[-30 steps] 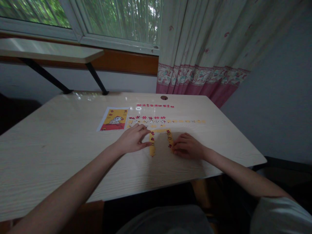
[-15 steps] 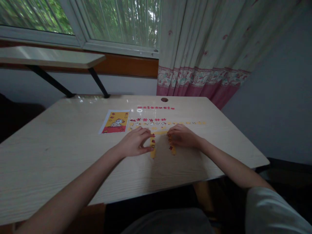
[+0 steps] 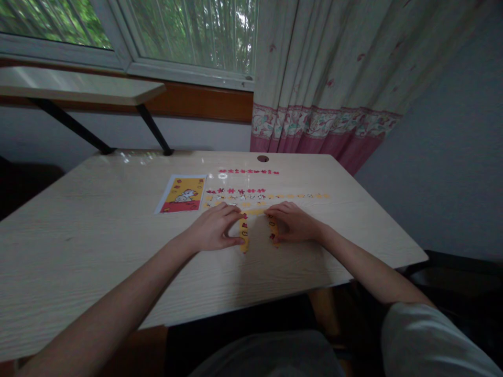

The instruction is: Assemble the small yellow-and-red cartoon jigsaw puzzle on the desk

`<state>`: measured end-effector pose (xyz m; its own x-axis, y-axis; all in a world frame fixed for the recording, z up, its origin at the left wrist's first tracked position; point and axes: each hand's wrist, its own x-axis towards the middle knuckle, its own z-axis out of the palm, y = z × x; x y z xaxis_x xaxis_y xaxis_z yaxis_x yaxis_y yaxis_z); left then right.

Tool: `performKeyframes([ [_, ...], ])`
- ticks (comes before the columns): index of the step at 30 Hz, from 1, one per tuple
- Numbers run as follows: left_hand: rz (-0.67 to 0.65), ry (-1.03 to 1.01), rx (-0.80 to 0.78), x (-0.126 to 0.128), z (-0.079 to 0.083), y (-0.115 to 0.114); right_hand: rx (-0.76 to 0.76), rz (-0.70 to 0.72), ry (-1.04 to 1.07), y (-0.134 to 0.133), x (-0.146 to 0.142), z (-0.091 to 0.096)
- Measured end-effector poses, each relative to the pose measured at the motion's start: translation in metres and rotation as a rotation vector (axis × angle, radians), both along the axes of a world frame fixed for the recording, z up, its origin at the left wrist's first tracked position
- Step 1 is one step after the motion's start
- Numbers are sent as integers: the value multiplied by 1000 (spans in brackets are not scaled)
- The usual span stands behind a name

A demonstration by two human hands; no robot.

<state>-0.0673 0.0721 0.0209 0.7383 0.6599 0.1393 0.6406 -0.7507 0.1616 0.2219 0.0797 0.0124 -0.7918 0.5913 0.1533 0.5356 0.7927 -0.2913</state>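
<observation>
A partly joined jigsaw frame (image 3: 244, 234) of yellow pieces with red marks lies on the pale wooden table (image 3: 98, 246): a top strip and two side strips. My left hand (image 3: 214, 228) rests on the left strip, fingers curved over its upper end and thumb at its side. My right hand (image 3: 293, 222) lies flat over the right strip, fingers pressing its top corner. Rows of loose red and yellow puzzle pieces (image 3: 247, 191) are lined up just beyond the hands. A picture card (image 3: 181, 193) showing a white animal on yellow and red lies to the left.
A round cable hole (image 3: 263, 158) sits at the table's far edge. A window with a shelf on black brackets (image 3: 78, 86) is behind the table, and a pink-hemmed curtain (image 3: 326, 78) hangs at the right. The table's right edge drops off near my right forearm.
My right hand moved up from the lower end of the right strip to its top corner. My left hand stayed on the left strip, curling slightly.
</observation>
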Motion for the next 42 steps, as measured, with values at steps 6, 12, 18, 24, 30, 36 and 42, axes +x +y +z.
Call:
performKeyframes([
  [6, -1, -13, 4, 0, -2, 1, -4, 1, 9, 1, 1, 0],
  [12, -4, -23, 4, -1, -4, 3, -17, 9, 7, 2, 2, -1],
  [18, -4, -10, 8, -1, -2, 2, -18, 6, 11, 2, 2, -2],
  [24, -6, -30, -12, 0, 0, 1, -21, 5, 14, 0, 1, 1],
  [30, -20, -54, -5, -2, -4, 3, -24, 15, 15, 1, 2, 0],
  [36, -13, -54, -15, 0, -1, 2, -9, 10, 38, 1, 2, -2],
  [42, -17, -103, 0, -1, 0, 3, 81, -91, 78, 25, 6, -7],
])
